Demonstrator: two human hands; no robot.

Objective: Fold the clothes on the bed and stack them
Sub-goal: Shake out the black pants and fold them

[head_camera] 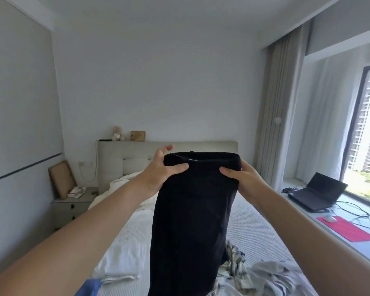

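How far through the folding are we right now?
Early. No finished stack shows in this view. In hand: the black garment, held up by its top edge with the left hand and right hand, hanging unfolded. Left: the plaid garment, grey garment, white garment and a blue one lie loose on the bed.

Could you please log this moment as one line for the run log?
left hand: grip on black fabric garment top edge | right hand: grip on same edge | garment hanging above white bed | unfolded clothes below
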